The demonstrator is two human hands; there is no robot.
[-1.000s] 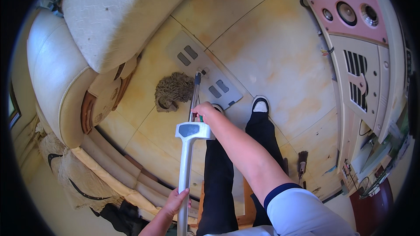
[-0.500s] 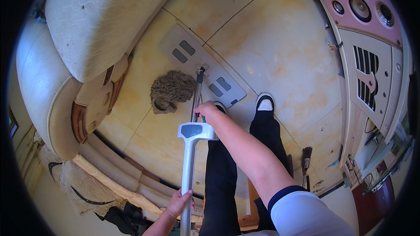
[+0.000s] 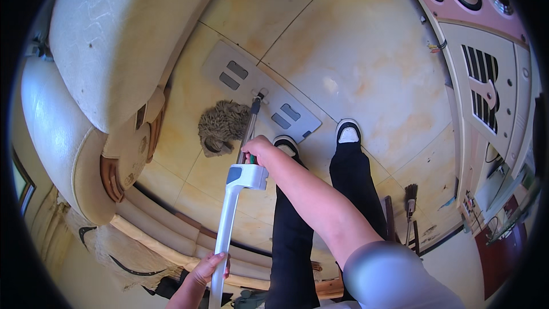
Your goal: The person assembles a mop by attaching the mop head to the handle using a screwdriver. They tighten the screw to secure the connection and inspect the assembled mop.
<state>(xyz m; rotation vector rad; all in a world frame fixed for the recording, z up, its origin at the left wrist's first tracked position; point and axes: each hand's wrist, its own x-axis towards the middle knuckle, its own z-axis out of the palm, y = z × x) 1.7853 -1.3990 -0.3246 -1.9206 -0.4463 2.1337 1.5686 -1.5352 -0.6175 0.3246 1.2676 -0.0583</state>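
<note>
A long white handle-like tool (image 3: 227, 209) with a wide, grey-inset head is tilted in front of my legs. My left hand (image 3: 209, 268) wraps round its shaft near the lower edge of the view. My right hand (image 3: 257, 149) grips the metal pole (image 3: 249, 129) of a flat mop just beyond the white head; a bit of green shows by its fingers. The pole runs down to the mop's grey-white plate (image 3: 280, 94), flat on the tiles. Beside the plate, to its left, lies a shaggy grey-brown mop pad (image 3: 223, 126). Whether pole and white tool join is hidden.
A cream sofa (image 3: 97, 109) fills the left. At the right stands a pink and white cabinet (image 3: 486, 74) with round speakers. My shoes (image 3: 347, 133) are on the tiled floor (image 3: 366, 57), close to the plate. A small brush (image 3: 410, 193) stands at the lower right.
The white tool has swung left, and its head has turned and dropped slightly. Both hands have shifted left with it. The mop plate stays on the floor beside the pad.
</note>
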